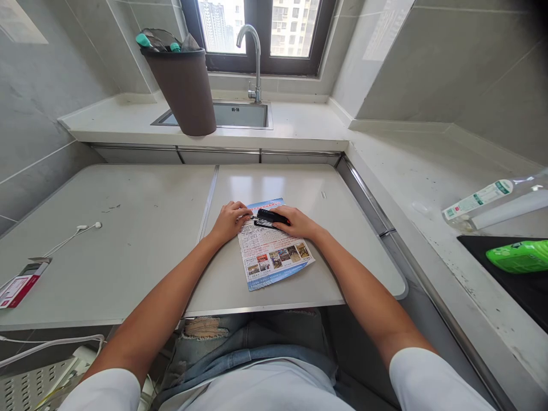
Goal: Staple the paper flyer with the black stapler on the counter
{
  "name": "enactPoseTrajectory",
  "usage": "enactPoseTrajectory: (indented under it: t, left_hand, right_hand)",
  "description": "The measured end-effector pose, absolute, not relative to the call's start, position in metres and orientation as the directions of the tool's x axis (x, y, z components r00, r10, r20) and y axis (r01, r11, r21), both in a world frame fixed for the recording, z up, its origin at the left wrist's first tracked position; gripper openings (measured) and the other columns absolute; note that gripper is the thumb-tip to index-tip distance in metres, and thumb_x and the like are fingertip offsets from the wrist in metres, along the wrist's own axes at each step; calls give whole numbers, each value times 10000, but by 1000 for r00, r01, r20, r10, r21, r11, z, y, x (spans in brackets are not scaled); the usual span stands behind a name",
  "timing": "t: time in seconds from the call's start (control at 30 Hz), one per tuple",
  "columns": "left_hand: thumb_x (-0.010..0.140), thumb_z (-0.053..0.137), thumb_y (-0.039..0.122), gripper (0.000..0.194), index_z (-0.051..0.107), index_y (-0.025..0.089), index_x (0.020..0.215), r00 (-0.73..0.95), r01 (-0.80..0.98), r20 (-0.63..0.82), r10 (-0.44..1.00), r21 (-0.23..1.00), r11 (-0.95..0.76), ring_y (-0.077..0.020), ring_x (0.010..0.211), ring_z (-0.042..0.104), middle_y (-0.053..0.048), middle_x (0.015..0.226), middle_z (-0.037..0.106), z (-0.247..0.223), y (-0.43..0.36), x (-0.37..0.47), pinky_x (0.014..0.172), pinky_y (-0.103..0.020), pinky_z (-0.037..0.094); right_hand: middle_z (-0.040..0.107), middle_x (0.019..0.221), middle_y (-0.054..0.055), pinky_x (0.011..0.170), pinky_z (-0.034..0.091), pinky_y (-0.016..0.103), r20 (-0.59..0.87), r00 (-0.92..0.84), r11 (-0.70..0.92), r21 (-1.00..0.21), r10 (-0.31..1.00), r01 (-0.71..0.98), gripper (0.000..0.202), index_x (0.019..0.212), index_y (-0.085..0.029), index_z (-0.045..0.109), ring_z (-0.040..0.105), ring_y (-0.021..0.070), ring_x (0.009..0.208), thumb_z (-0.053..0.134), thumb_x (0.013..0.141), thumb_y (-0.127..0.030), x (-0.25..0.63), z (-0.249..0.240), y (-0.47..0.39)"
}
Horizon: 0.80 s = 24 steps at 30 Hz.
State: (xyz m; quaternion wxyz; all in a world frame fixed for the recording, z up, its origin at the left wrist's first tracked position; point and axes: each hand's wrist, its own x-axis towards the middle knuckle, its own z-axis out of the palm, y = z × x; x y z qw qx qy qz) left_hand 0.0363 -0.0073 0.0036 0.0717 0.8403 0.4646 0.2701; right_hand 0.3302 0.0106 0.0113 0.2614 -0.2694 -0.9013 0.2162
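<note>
A black stapler (273,216) lies over the upper part of a printed leaflet (274,245) on the table. Its top arm and its lower part stand apart, so it looks opened up. My right hand (295,221) is closed around the stapler's right end. At the other end, my left hand (232,221) has its fingers pinched together. A small metallic bit shows between those fingertips and the stapler; what exactly they hold is too small to make out. The leaflet has blue edges, dense text and a row of small photos, and both hands are over its upper half.
White earphones (98,225) and a red-and-white box (23,283) lie on the table's left. Beyond, a brown bin (184,91) stands by the sink (244,116) and faucet (256,63). On the right counter lie a clear bottle (492,200) and a green packet (518,257).
</note>
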Motion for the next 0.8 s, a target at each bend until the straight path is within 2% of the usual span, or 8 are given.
enactPoseTrajectory:
  t: [0.33,0.53,0.8]
  left_hand:
    - [1037,565,303,258,806,293,1128,461,754,373,805,315,-577,-284,1044,605,-90,1141,727,5,-8,36,898,-460,457]
    - [1015,612,307,236,829,313,1107,447,734,382,809,360,-575,-271,1028,626,-77,1130,754,0,-6,36,898,-456,462]
    - [1034,574,442,303,838,318,1117,488,714,363,794,357,-602,-284,1007,647,-73,1129,816,4,-7,32,908,-492,433]
  right_hand:
    - [750,1215,106,967,536,423,357,-717,760,-535,599,369,384,1376,-229,635,681,278,1097,617,1014,-357,330,11,11]
    - [746,1228,118,963,536,433,357,-718,761,-536,597,366,404,1393,-216,626,680,282,1100,612,1015,-356,331,10,12]
    - [757,1259,114,996,540,453,384,-684,742,-569,620,354,428,1401,-226,647,695,288,1130,634,997,-368,330,7,12]
